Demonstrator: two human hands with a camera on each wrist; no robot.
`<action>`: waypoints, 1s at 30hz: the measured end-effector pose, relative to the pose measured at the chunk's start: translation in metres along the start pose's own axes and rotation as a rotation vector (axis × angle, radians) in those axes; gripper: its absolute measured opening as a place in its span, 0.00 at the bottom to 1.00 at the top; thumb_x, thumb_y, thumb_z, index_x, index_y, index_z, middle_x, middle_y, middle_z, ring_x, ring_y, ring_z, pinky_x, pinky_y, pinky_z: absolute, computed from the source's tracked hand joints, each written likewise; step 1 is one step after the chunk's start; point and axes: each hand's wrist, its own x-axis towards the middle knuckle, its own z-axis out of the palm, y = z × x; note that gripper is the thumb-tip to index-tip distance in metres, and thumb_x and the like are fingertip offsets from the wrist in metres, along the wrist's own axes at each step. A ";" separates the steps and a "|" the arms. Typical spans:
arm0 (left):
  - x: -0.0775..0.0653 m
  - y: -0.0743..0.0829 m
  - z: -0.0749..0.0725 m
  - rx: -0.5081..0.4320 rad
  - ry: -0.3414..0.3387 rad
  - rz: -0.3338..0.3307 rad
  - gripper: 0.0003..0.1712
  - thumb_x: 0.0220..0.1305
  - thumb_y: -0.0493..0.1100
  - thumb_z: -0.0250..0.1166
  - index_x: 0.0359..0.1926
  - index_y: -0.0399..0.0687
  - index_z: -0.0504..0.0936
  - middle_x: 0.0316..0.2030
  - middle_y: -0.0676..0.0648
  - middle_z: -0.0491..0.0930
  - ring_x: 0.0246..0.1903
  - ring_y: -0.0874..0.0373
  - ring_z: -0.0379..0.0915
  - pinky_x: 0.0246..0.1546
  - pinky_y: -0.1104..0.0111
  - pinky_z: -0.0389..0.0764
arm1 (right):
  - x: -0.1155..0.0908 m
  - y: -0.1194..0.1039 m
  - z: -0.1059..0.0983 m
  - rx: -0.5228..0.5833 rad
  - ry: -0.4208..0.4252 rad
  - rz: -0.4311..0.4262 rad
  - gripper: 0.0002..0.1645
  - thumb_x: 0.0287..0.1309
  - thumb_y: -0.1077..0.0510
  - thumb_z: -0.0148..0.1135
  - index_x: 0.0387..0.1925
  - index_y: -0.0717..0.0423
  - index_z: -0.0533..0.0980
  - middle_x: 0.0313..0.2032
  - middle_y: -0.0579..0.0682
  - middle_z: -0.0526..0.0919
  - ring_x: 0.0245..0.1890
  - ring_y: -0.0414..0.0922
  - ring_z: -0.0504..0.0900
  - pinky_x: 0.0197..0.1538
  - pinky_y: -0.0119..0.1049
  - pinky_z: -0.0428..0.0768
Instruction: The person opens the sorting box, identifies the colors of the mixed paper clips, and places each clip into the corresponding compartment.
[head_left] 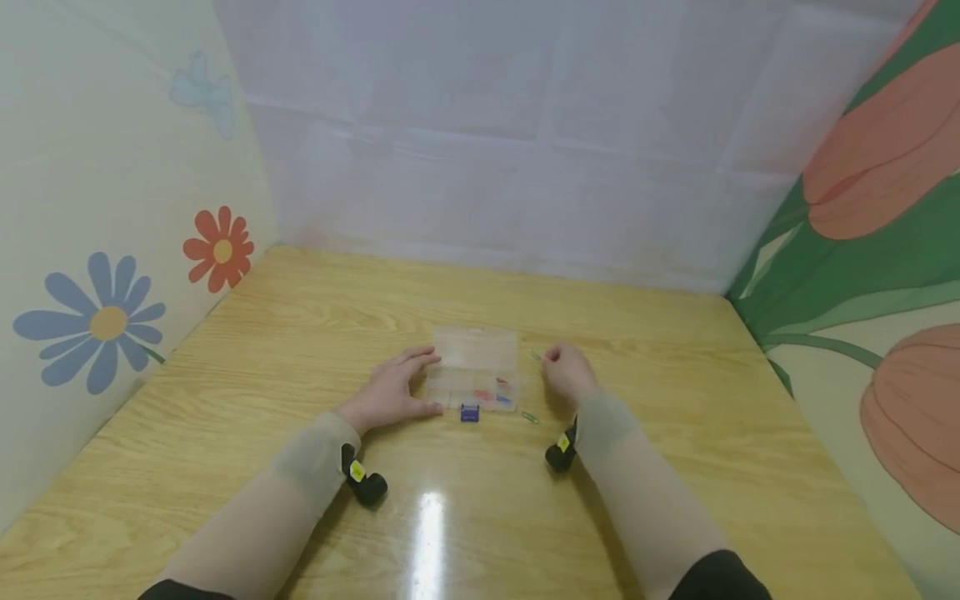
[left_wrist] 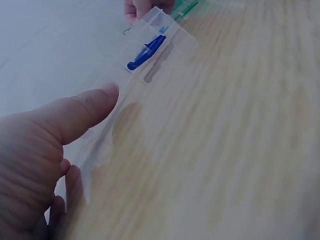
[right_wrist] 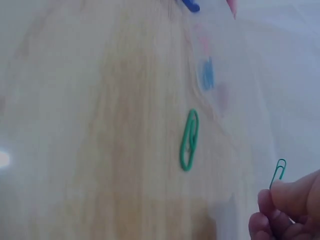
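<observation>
A clear plastic compartment box (head_left: 474, 346) stands on the table with its lid raised at the back. Red and blue small pieces (head_left: 504, 399) lie in its compartments, and a dark blue latch (head_left: 469, 413) sits at its front edge. My left hand (head_left: 392, 392) spans the box's left side, thumb by the front corner, fingers extended toward the lid. To the right of the box, my right hand (head_left: 570, 372) pinches a green paper clip (right_wrist: 279, 171) between thumb and finger. A second green paper clip (right_wrist: 189, 140) lies on the table by the box's front right corner.
The wooden table (head_left: 637, 500) meets a white cloth backdrop (head_left: 487, 167) behind the box. Flower-printed panels flank it, with a blue flower (head_left: 105, 323) on the left and large tulips (head_left: 885, 150) on the right. A camera is strapped to each wrist.
</observation>
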 end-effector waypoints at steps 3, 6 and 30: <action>0.000 0.001 -0.001 0.003 0.007 0.005 0.51 0.48 0.62 0.73 0.69 0.46 0.66 0.71 0.45 0.58 0.69 0.44 0.52 0.65 0.41 0.50 | -0.004 -0.003 0.002 0.017 -0.002 -0.029 0.10 0.69 0.56 0.50 0.45 0.58 0.73 0.44 0.55 0.76 0.43 0.51 0.73 0.45 0.43 0.73; -0.001 0.003 -0.002 0.003 0.008 0.009 0.51 0.48 0.62 0.73 0.69 0.46 0.66 0.71 0.45 0.58 0.69 0.43 0.52 0.65 0.41 0.50 | -0.009 -0.007 0.005 0.025 0.003 -0.063 0.10 0.69 0.56 0.50 0.43 0.58 0.73 0.42 0.55 0.76 0.43 0.50 0.74 0.44 0.43 0.73; 0.000 0.002 -0.002 0.000 -0.006 -0.010 0.51 0.49 0.65 0.71 0.69 0.48 0.65 0.72 0.46 0.57 0.70 0.46 0.50 0.66 0.42 0.50 | -0.034 -0.062 0.068 -0.031 -0.078 -0.307 0.09 0.66 0.61 0.56 0.43 0.57 0.81 0.38 0.50 0.82 0.31 0.43 0.80 0.37 0.37 0.80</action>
